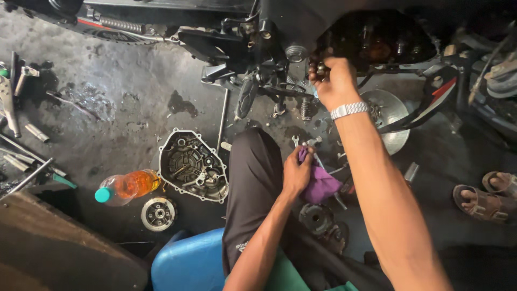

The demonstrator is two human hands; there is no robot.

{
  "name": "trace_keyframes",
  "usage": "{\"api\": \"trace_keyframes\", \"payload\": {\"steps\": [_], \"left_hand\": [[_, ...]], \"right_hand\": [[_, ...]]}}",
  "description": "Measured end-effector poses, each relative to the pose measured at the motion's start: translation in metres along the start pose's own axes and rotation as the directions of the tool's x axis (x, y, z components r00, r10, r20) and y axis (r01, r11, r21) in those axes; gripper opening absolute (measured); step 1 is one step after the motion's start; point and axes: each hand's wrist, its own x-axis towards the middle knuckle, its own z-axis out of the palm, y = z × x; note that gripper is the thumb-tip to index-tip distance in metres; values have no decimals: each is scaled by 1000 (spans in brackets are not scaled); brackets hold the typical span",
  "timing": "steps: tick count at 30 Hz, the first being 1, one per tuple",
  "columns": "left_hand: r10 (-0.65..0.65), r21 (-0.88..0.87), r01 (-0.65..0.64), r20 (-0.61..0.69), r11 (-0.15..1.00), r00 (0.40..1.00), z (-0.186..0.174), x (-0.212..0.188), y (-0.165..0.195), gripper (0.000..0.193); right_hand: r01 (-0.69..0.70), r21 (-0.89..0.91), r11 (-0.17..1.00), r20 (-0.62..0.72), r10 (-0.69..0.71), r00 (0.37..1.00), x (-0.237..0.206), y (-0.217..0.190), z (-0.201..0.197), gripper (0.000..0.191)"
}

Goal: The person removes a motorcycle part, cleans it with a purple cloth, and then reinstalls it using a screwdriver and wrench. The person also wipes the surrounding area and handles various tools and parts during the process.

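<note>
Oil-stained concrete floor (129,102), engine cover (193,166), orange-liquid bottle (128,186), round clutch plate (159,214), scattered tools (21,156)

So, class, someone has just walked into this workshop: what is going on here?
A person sits on a blue stool beside a motorcycle whose engine side is open. The right hand, with a metal watch on its wrist, reaches into the open engine and grips a small part. The left hand holds a purple rag. The removed engine cover, a bottle and tools lie on the oily floor.
</note>
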Motion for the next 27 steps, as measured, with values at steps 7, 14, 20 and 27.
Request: {"api": "trace_keyframes", "payload": {"steps": [7, 14, 20, 27], "left_hand": [[45, -26, -46, -31, 999, 998, -7, 1, -1, 31], [80, -89, -84, -50, 992, 996, -9, 1, 1, 29], [-24, -43, 24, 3, 999, 1000, -5, 1, 2, 27], [1, -2, -1, -10, 1000, 1000, -1, -1, 1, 27]], "right_hand": [[-72, 120, 990, -31, 76, 997, 4, 2, 4, 18], [32, -30, 999, 105, -29, 994, -22, 5, -17, 22], [464, -255, 848, 154, -438, 886, -36, 21, -45, 16], [581, -405, 706, 119, -589, 799, -46, 37, -47, 15]]}}
